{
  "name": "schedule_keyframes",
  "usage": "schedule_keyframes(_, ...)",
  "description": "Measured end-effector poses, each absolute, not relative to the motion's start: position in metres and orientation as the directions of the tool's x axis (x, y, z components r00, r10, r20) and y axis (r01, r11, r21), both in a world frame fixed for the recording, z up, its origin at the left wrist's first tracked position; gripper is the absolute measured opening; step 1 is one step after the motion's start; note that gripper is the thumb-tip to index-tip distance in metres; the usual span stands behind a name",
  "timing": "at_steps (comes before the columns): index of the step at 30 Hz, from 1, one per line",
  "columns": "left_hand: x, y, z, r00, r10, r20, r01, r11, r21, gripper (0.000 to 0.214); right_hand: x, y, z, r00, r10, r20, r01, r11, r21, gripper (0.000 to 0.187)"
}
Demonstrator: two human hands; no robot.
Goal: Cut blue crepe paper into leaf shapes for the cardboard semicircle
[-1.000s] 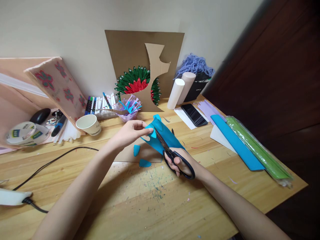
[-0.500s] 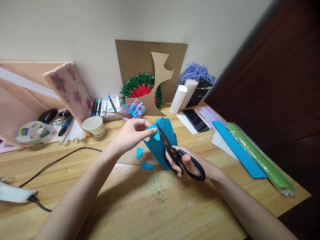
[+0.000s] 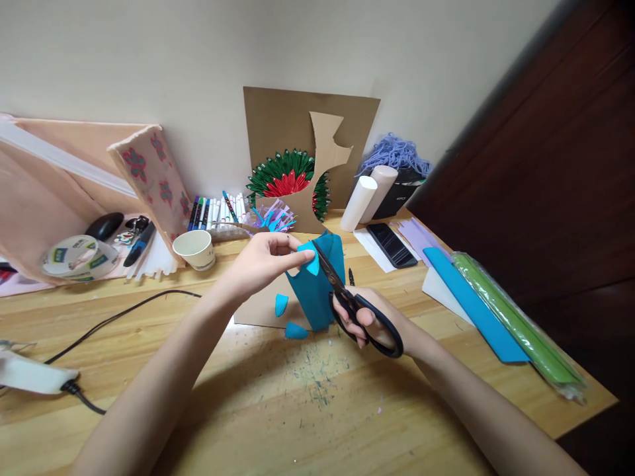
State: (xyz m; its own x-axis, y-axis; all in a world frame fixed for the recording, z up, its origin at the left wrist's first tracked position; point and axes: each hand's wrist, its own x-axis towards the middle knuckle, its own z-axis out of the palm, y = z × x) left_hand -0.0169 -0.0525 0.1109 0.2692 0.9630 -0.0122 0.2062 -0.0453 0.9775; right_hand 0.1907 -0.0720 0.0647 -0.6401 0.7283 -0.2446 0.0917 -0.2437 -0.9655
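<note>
My left hand [image 3: 262, 261] pinches the upper left edge of a blue paper sheet [image 3: 317, 291] held upright over the wooden table [image 3: 307, 403]. My right hand [image 3: 370, 324] grips black scissors [image 3: 357, 304] by the handles. The blades reach up into the top of the sheet, beside a small blue flap near my left fingertips. Two small blue cut-offs [image 3: 288, 317] lie on a cardboard piece [image 3: 255, 307] under the sheet.
A white paper cup [image 3: 195, 249], markers [image 3: 215, 210] and a tape roll [image 3: 79, 256] sit left. A cardboard board with a red-green paper fan [image 3: 290, 178] leans on the wall. A phone [image 3: 394, 244], blue strip [image 3: 471, 301] and green roll [image 3: 516, 324] lie right. A black cable [image 3: 114, 317] crosses the left.
The blue sheet has been turned more upright and the scissors have cut further up into it. The view shifted a little, so the table things sit further right.
</note>
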Motion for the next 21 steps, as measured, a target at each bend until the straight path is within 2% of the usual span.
schedule_keyframes(9,-0.015,-0.055,0.113,0.222,0.975,0.015,0.216,-0.064,0.974,0.022,0.2,-0.072,0.054,-0.708,0.704,-0.057,0.077,-0.004,-0.997,0.067)
schedule_keyframes(16,-0.014,-0.056,0.113,0.24,0.971,0.014,0.2,-0.063,0.978,0.019,0.194,-0.074,0.052,-0.67,0.739,-0.066,0.058,-0.036,-0.998,0.066)
schedule_keyframes(21,-0.014,-0.056,0.113,0.231,0.973,0.009,0.212,-0.06,0.975,0.019,0.196,-0.073,0.052,-0.618,0.781,-0.086,0.14,0.002,-0.99,0.06)
